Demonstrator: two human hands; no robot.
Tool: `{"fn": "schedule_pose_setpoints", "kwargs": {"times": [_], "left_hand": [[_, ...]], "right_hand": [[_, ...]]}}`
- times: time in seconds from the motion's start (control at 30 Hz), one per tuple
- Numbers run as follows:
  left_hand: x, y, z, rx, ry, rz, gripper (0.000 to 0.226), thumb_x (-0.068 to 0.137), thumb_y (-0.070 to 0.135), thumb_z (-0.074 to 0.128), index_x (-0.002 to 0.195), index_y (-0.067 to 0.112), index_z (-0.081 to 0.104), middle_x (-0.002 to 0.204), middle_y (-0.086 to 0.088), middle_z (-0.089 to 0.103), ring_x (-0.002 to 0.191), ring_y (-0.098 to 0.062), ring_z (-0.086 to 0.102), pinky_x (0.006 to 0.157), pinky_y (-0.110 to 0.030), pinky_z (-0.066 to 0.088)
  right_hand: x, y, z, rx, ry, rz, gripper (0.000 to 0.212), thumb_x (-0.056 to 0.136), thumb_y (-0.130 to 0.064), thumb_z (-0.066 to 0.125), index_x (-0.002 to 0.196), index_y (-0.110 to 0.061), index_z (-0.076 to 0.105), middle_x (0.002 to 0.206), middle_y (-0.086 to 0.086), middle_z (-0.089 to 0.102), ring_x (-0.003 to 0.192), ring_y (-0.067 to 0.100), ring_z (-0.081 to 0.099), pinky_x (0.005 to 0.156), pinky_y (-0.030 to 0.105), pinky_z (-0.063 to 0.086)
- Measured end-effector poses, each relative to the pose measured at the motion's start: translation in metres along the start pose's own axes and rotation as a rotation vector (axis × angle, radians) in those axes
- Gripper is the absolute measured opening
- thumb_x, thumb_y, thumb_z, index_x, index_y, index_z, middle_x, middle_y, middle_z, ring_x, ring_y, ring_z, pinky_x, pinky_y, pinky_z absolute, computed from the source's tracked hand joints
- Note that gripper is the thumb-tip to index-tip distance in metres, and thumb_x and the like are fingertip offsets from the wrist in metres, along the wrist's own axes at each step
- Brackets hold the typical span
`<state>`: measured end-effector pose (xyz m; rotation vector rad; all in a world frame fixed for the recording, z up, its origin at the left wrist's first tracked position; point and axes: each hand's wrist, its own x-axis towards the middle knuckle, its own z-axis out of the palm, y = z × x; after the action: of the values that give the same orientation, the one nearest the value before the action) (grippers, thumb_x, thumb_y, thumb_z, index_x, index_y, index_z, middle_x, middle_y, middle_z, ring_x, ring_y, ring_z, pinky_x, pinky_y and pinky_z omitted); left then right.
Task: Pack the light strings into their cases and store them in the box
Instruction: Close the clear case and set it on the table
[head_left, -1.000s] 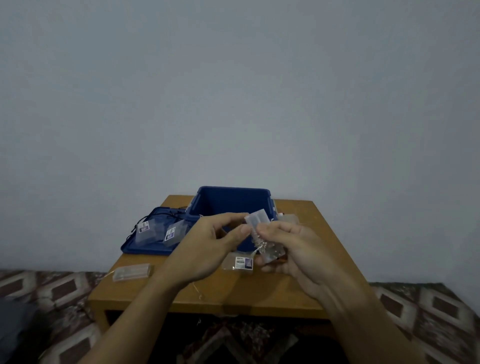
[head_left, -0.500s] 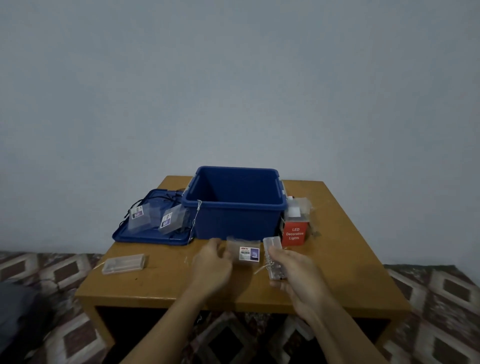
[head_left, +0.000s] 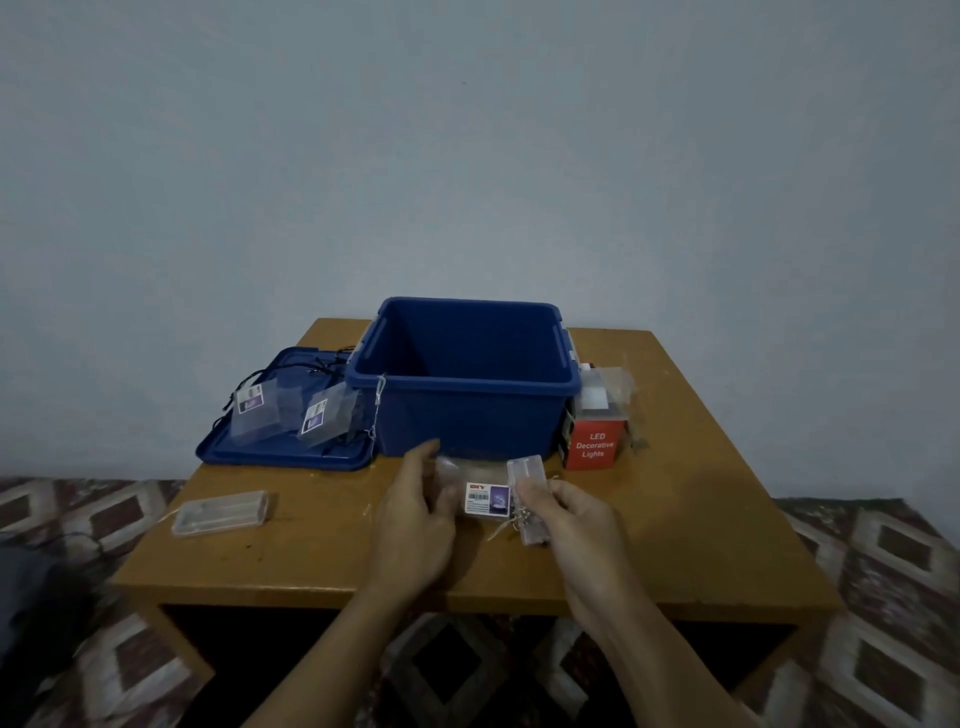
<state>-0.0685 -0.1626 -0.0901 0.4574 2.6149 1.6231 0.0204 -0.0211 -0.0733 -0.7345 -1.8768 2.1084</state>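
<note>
Left hand (head_left: 415, 525): case (head_left: 485, 499); right hand (head_left: 576, 514): string (head_left: 527, 470)

On your right, the red carton (head_left: 593, 447) reads "LED Decorative Lights". The clear case (head_left: 487, 499) before you carries a label reading "DIY".

Open blue box (head_left: 467, 410) mid-table, clear labelled case (head_left: 487, 499) before it, light string (head_left: 525, 470) alongside

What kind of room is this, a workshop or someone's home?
Probably a room in a home: a wooden table against a plain wall, a patterned floor, and a blue storage box.
</note>
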Motion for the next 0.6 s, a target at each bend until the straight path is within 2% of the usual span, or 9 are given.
{"fn": "schedule_pose_setpoints", "kwargs": {"times": [0.07,0.2,0.33,0.47,0.6], "left_hand": [[0.000,-0.001,-0.002,-0.010,0.002,0.051,0.054,0.095,0.013,0.064,0.136,0.040,0.044,0.116,0.016,0.059,0.107,-0.002,0.058,0.095,-0.036,0.051],[-0.002,-0.005,-0.003,0.043,-0.019,0.133,0.049,0.092,0.006,0.065,0.124,0.038,0.048,0.122,0.016,0.059,0.116,-0.002,0.056,0.100,-0.036,0.051],[0.000,-0.011,-0.006,0.062,-0.060,0.152,0.053,0.092,0.012,0.067,0.136,0.035,0.047,0.130,0.016,0.057,0.123,-0.002,0.052,0.107,-0.038,0.047],[0.000,-0.013,-0.009,0.054,-0.090,0.109,0.061,0.094,0.019,0.066,0.145,0.038,0.039,0.135,0.015,0.054,0.126,-0.004,0.049,0.108,-0.039,0.046],[0.001,-0.015,-0.010,0.068,-0.096,0.109,0.055,0.093,0.023,0.068,0.139,0.041,0.045,0.134,0.016,0.054,0.123,-0.004,0.051,0.107,-0.038,0.046]], "right_hand": [[-0.002,0.000,0.000,0.017,-0.003,-0.022,0.027,0.096,-0.035,0.067,0.110,-0.013,0.073,0.096,0.004,0.080,0.090,0.019,0.076,0.087,0.041,0.060],[-0.007,0.000,-0.001,0.037,-0.029,-0.058,0.023,0.097,-0.032,0.065,0.106,-0.013,0.074,0.096,0.006,0.079,0.092,0.025,0.076,0.088,0.044,0.061],[-0.008,0.000,-0.002,0.032,-0.054,-0.062,0.025,0.097,-0.033,0.064,0.107,-0.012,0.073,0.097,0.009,0.079,0.092,0.027,0.076,0.087,0.047,0.061],[-0.008,-0.007,-0.003,-0.021,-0.055,-0.111,0.023,0.098,-0.033,0.063,0.104,-0.015,0.074,0.095,0.004,0.079,0.089,0.021,0.076,0.082,0.038,0.060],[0.000,-0.031,-0.001,-0.140,-0.023,-0.298,0.019,0.097,-0.035,0.062,0.100,-0.019,0.073,0.089,-0.002,0.076,0.080,0.012,0.073,0.064,0.020,0.055]]}}
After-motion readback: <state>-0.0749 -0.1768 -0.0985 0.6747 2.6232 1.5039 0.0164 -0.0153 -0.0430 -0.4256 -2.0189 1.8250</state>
